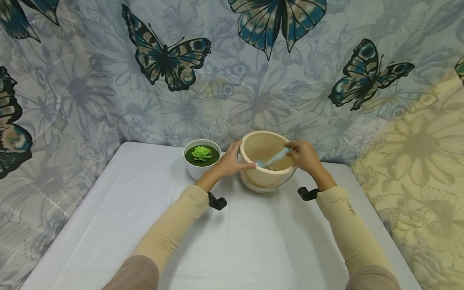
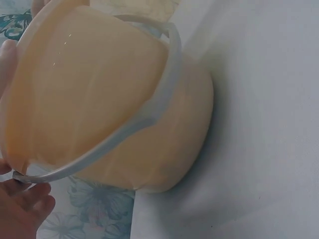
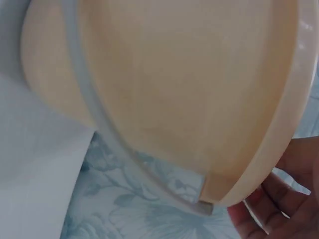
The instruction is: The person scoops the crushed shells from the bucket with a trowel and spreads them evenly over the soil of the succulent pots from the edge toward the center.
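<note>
A cream bucket (image 1: 266, 177) with a pale grey handle (image 2: 154, 107) stands on the table, its mouth tipped towards me. My left hand (image 1: 229, 162) grips the bucket's left rim, thumb over the front edge and fingers along the side. In the left wrist view, fingers of that hand lie by the handle's hinge. At the right rim, my right hand (image 1: 305, 156) pinches the slim end of a light blue tool (image 1: 278, 157). The tool slants down inside the bucket, where its lower end is partly hidden by the front wall. Small bits (image 1: 270, 168) show beside that end.
Left of the bucket, close to my left hand, is a white pot (image 1: 195, 171) with a green succulent (image 1: 201, 153). A white cloth covers the table (image 1: 224, 249). Behind it hangs a butterfly-patterned curtain (image 1: 253, 96).
</note>
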`<state>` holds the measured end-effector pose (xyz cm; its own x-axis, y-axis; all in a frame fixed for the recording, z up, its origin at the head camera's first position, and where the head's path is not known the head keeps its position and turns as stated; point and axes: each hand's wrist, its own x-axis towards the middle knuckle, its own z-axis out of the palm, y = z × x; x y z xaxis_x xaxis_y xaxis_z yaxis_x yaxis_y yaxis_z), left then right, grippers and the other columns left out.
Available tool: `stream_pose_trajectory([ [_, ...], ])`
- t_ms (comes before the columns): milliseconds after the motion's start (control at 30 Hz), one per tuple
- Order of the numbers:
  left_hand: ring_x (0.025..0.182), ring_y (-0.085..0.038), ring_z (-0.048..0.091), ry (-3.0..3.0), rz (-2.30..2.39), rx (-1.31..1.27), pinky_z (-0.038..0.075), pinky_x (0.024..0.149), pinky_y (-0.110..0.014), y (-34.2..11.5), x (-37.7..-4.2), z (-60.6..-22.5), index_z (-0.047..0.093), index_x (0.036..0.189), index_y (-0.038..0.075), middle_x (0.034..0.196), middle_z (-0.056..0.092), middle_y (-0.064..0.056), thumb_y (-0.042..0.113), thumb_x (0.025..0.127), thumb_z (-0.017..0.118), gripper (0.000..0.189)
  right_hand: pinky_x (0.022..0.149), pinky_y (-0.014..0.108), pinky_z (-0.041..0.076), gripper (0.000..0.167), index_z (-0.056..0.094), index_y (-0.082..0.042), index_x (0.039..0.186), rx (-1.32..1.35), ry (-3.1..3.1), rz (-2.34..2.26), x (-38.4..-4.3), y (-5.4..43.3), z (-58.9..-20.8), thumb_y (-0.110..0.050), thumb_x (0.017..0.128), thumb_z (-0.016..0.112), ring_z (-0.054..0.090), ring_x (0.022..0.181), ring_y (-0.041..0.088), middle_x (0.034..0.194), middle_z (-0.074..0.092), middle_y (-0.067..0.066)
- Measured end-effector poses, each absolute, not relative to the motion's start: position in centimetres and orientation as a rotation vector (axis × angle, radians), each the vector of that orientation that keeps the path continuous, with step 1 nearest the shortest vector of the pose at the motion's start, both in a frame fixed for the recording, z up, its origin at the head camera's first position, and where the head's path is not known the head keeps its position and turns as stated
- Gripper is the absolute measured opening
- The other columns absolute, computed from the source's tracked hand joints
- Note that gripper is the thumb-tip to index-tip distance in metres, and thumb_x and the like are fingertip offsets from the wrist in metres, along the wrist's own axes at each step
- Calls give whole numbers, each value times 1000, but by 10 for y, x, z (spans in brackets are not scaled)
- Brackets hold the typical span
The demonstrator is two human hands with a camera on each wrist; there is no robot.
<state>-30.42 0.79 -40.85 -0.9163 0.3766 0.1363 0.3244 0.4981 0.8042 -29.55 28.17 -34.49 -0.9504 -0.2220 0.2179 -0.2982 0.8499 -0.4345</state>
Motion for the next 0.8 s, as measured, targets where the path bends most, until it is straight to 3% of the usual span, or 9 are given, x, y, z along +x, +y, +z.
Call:
stream_pose_trajectory([
  [267, 135, -25, 43, 2613, 1491, 673, 38, 111, -52, 7, -306, -415, 8, 159, 22, 159, 20, -12, 54, 78, 77, 111, 81, 47, 54, 31, 65, 4, 122, 325, -2822, 965, -300, 269, -340, -8, 93, 64, 61, 105, 42, 113, 63, 28],
  [433, 135, -25, 43, 2618, 1494, 652, 39, 110, -52, 8, -307, -415, 7, 159, 23, 159, 19, -11, 53, 79, 76, 110, 75, 24, 50, 35, 65, 1, 124, 214, -2730, 1191, -309, 262, -346, -15, 93, 67, 64, 90, 16, 112, 66, 21],
  [500, 135, -25, 43, 2625, 1493, 643, 39, 110, -52, 9, -307, -415, 7, 159, 21, 159, 20, -11, 52, 79, 76, 110, 77, 20, 51, 38, 63, 2, 126, 163, -2693, 1297, -312, 258, -349, -17, 92, 68, 63, 79, 4, 110, 67, 18],
  [567, 135, -25, 43, 2628, 1502, 641, 39, 111, -52, 10, -308, -416, 8, 159, 20, 158, 21, -11, 51, 79, 77, 110, 83, 25, 53, 41, 61, 4, 127, 118, -2659, 1393, -314, 255, -351, -16, 92, 69, 62, 71, -2, 108, 67, 17],
  [667, 135, -25, 43, 2633, 1507, 644, 38, 112, -51, 11, -308, -417, 9, 158, 18, 158, 23, -11, 53, 79, 77, 110, 91, 36, 54, 43, 60, 6, 126, 60, -2677, 1417, -315, 250, -353, -19, 92, 69, 66, 72, 3, 109, 65, 17],
  [800, 136, -26, 42, 2635, 1508, 644, 37, 113, -50, 12, -308, -419, 9, 159, 17, 158, 23, -11, 61, 76, 74, 114, 95, 46, 53, 45, 60, 8, 122, 47, -2777, 1335, -315, 244, -353, -26, 93, 67, 71, 90, 29, 112, 63, 22],
])
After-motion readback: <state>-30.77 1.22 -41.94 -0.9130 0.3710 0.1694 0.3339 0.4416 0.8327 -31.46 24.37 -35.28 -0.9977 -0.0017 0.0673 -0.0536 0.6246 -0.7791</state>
